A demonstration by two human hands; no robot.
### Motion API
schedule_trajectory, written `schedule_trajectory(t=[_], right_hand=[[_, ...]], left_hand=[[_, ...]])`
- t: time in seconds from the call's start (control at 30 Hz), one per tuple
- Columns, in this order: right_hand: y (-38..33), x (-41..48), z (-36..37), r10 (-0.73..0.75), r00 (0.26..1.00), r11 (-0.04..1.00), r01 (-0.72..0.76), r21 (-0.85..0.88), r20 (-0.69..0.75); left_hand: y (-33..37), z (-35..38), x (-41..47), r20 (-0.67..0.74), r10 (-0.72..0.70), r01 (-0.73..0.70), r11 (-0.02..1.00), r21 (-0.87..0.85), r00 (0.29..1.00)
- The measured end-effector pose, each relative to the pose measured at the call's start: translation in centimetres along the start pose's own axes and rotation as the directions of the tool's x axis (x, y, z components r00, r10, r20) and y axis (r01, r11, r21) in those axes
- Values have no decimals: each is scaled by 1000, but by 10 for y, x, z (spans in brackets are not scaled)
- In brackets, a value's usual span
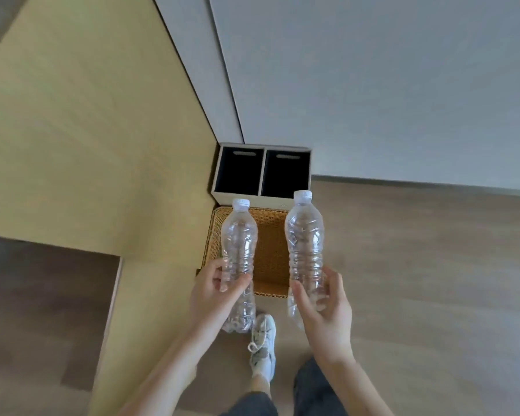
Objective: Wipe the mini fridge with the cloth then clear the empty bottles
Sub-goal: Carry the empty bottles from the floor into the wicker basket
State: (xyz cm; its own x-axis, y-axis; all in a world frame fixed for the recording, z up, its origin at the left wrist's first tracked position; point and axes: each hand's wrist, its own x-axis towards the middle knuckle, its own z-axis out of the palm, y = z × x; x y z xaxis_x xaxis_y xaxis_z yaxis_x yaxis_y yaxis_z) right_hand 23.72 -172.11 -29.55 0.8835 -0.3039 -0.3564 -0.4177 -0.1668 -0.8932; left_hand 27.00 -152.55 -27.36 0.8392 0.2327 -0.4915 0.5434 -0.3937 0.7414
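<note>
Left grip [216, 291] curled round left bottle [239, 235], right grip [324, 301] round right bottle [305, 232], wicker basket [271, 253] behind, two-slot bin [263, 175] at 12 o'clock, open floor [433, 265] at 3.

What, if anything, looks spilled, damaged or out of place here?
Nothing stands out. The left hand grips the left bottle and the right hand the right bottle, both capped and empty, over the basket. The bin behind sits square in the corner. No spill shows on the floor.
</note>
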Motion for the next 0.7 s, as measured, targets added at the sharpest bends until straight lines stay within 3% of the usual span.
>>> schedule_trajectory(t=[0.13,0.23,0.5,0.7], right_hand=[[76,60,47,57,998,997,-56,-44,15],[145,107,80,96,995,990,-95,-102,10],[322,222,143,74,995,978,-61,-202,60],[414,290,175,36,992,981,-12,-194,121]], left_hand=[[-68,46,90,72,-36,38,999,-31,997],[-127,87,154,37,-44,46,998,-40,998],[-278,188,294,34,-64,65,997,-47,997],[-343,238,370,79,-33,36,998,-45,996]])
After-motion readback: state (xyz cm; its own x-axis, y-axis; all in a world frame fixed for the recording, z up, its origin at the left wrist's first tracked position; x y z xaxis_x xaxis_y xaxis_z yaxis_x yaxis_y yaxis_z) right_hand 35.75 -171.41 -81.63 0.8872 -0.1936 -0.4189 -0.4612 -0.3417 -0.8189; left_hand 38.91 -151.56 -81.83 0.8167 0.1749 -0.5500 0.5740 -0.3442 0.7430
